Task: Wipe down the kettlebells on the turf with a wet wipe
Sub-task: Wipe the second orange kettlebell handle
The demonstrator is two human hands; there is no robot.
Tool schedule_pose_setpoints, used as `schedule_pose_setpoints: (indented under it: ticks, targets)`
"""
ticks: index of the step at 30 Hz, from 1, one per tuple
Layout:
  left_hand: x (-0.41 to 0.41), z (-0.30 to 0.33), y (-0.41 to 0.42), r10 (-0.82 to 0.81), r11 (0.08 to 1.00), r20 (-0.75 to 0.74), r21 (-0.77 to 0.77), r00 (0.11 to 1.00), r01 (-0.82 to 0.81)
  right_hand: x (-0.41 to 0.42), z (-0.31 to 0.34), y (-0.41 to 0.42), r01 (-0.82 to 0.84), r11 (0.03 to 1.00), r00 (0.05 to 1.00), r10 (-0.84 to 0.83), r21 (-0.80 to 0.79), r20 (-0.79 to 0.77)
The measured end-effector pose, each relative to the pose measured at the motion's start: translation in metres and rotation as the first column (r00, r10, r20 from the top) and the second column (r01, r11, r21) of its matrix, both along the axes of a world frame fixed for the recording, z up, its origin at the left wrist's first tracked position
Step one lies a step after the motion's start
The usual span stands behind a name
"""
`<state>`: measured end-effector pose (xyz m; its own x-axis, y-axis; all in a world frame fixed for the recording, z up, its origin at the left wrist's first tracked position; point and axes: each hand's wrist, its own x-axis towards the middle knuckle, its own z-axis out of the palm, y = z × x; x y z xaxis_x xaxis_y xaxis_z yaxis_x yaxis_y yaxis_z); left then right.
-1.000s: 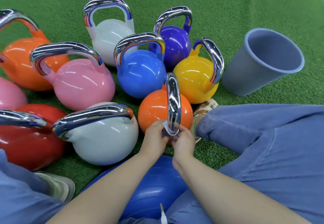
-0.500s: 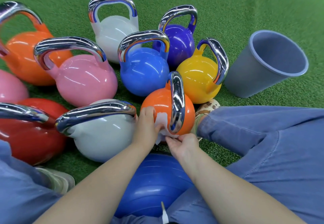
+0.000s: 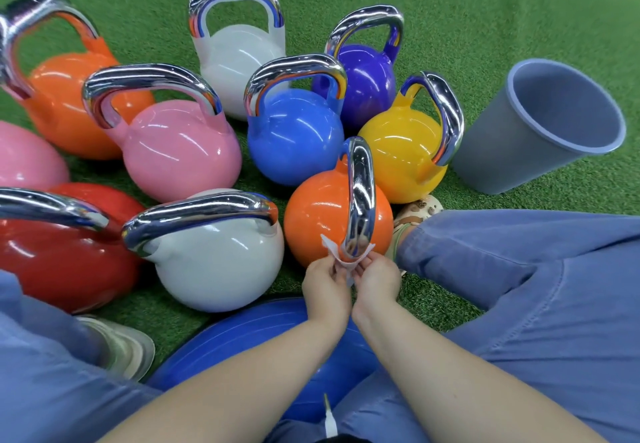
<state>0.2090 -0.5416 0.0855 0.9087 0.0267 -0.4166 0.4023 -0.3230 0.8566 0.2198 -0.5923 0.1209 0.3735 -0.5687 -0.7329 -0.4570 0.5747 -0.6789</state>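
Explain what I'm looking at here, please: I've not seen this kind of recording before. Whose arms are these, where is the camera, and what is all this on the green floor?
There is no machine here. A person wears a wide-angle camera on the head, looking forward and down, so the two bare arms at the bottom are their own. They sit on green turf, legs in blue trousers spread to either side.

In front stands a cluster of kettlebells with shiny chrome handles: orange, pink, red, white, blue, purple and yellow. A grey bin stands to the right, leaning in this view. A blue ball lies between the legs.

The left hand and right hand each grip an end of a white wet wipe, looped around the near foot of the handle of the closest orange kettlebell.
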Motion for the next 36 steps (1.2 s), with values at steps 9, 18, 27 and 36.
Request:
schedule_pose_setpoints:
  ticks: [9,18,27,36]
  targets:
    - [0.041,0.009,0.027,-0.422,0.902,0.182,0.176,0.888,0.393,0.010,-0.005,-0.005,-0.174,0.965,0.985,0.172,-0.196,-0.030]
    - [0.069,0.032,0.021,-0.705,0.707,0.125,0.195,0.698,0.680,0.019,-0.006,-0.025,-0.146,0.970,0.989,0.139,-0.194,-0.047]
    - [0.057,0.020,0.025,-0.421,0.906,0.243,0.081,0.874,0.414,0.022,0.001,-0.031,-0.376,0.894,0.921,0.389,-0.243,0.006]
    - [0.002,0.021,-0.003,0.046,0.965,-0.141,-0.251,0.989,-0.080,0.009,0.001,-0.023,-0.386,0.779,0.917,0.383,-0.495,-0.113]
